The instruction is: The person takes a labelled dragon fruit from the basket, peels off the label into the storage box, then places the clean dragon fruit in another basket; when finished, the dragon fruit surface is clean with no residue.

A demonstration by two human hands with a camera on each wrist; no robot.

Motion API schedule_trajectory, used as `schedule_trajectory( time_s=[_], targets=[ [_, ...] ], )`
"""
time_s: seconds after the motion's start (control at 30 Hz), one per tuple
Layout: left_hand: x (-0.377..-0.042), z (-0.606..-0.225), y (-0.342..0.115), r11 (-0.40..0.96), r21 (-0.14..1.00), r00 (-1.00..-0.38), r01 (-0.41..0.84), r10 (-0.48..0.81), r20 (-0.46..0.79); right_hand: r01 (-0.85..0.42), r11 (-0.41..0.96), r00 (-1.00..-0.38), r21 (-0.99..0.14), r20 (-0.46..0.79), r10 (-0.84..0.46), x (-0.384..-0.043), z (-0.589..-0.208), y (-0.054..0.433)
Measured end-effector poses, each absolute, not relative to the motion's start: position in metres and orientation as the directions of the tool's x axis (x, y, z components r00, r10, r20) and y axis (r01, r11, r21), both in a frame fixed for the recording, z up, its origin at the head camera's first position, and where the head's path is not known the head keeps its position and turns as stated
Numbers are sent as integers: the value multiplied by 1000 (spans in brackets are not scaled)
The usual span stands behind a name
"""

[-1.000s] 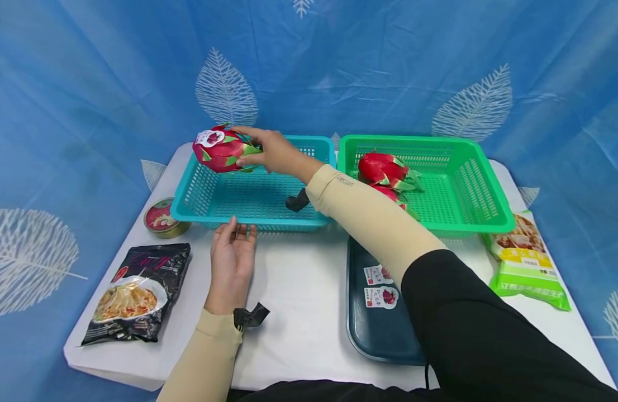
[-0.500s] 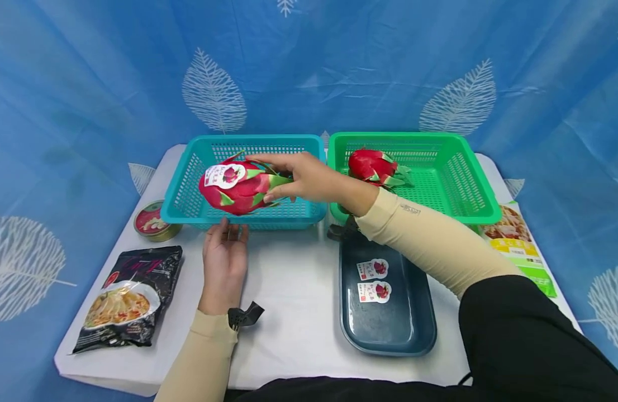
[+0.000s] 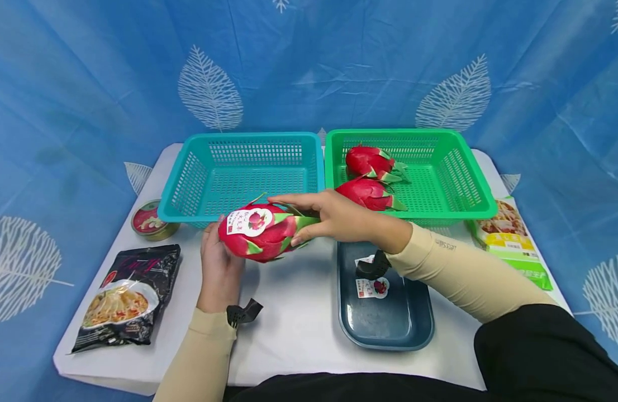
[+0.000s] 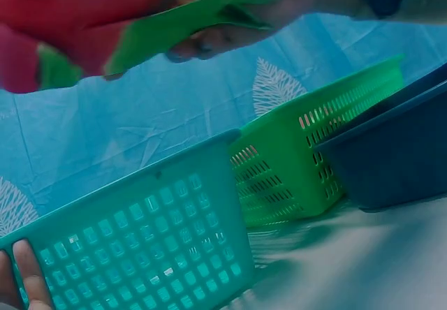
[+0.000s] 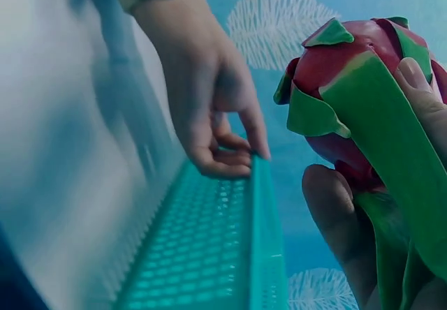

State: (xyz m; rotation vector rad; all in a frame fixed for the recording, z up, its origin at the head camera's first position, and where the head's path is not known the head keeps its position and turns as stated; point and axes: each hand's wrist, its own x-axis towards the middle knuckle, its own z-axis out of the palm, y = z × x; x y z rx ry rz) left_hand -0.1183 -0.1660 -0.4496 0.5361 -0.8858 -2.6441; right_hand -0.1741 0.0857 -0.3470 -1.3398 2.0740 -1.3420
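Observation:
My right hand [image 3: 346, 218] holds a dragon fruit [image 3: 269, 243] in the air by its leafy end, fingers above and thumb below. A printed label [image 3: 250, 222] sits on the fruit's upper side. The fruit hangs in front of the teal basket [image 3: 170, 215], partly covering my left hand [image 3: 220, 279] in the head view. At the basket's front rim, my left hand grips the edge; in the right wrist view its thumb is on the rim, its other fingers curled beneath. Its fingertips [image 4: 29, 271] press the mesh wall in the left wrist view.
Two more dragon fruits [image 3: 369, 192] lie in the green basket [image 3: 482, 212] at right. A dark blue tray [image 3: 384, 332] before it holds label stickers [image 3: 371, 288]. At left are a tin [image 3: 150, 220] and black noodle packet [image 3: 125, 298]; a green-yellow packet [image 3: 512, 240] lies at right.
My right hand has carried the dragon fruit from over the teal basket toward me and rightward, to just in front of its rim. My left hand has stayed at the rim.

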Motion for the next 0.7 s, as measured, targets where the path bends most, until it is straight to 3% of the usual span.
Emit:
schedule_trajectory(
  time_s=[0.13, 0.37, 0.7],
  targets=[
    [-118, -450, -167, -746, 655, -876, 122, -392, -282, -481, 111, -489, -870, 161, -857, -163, -357, 92],
    [-122, -450, -165, -789, 590, -883, 171, -389, -264, -471, 149, -490, -869, 117, -864, -152, -375, 96],
    [-124, -452, -164, -787, 564, -878, 250, -430, -210, -556, 253, -487, -792, 63, -871, -155, -399, 90]
  ],
)
